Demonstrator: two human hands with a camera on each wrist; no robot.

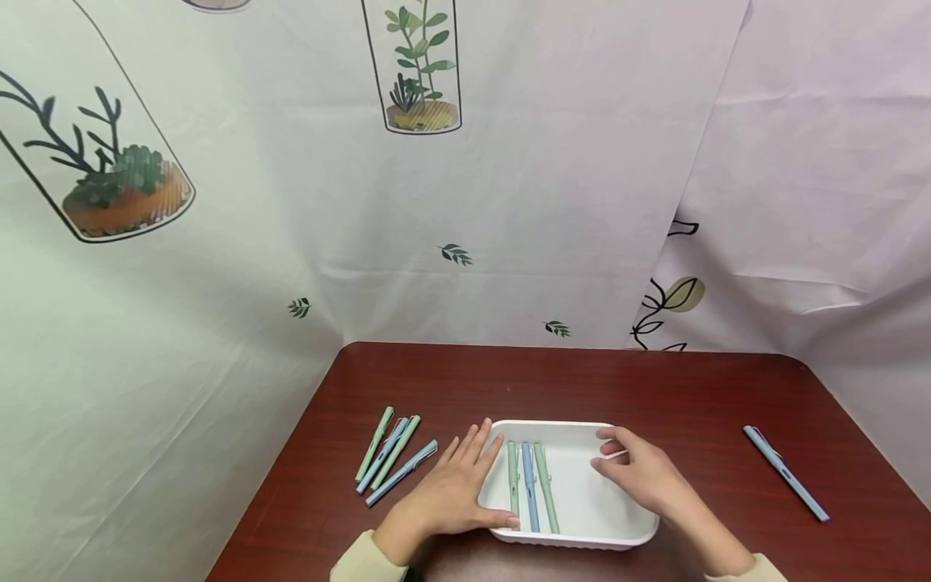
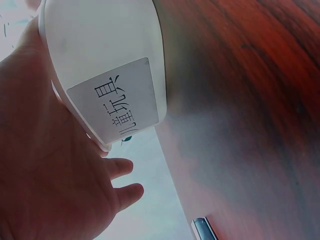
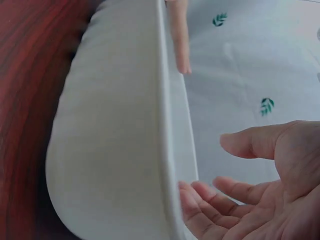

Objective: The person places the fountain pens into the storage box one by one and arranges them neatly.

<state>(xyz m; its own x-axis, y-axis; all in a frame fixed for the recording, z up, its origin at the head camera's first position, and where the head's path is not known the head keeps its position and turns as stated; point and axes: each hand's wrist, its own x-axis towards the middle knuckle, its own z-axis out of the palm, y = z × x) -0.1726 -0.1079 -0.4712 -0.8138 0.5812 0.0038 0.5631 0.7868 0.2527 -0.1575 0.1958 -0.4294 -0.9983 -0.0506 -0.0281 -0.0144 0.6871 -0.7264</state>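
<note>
A white tray (image 1: pixel 582 493) holds three capped pens side by side in its left half: a green pen (image 1: pixel 513 477), a blue pen (image 1: pixel 530 489) and another green pen (image 1: pixel 545 489). My left hand (image 1: pixel 451 493) rests along the tray's left side, fingers straight and spread, its thumb across the front left corner. In the left wrist view, the palm lies against the tray wall (image 2: pixel 105 35). My right hand (image 1: pixel 643 473) is over the tray's right side, holding nothing. Its fingers are loosely bent, thumb apart from them, fingertips inside the rim in the right wrist view.
On the table (image 1: pixel 582 388), left of the tray, lie two green pens (image 1: pixel 374 443) and two blue pens (image 1: pixel 402 473) close together. A single blue pen (image 1: pixel 785 473) lies far right. Behind the table hangs a printed white cloth (image 1: pixel 509 202).
</note>
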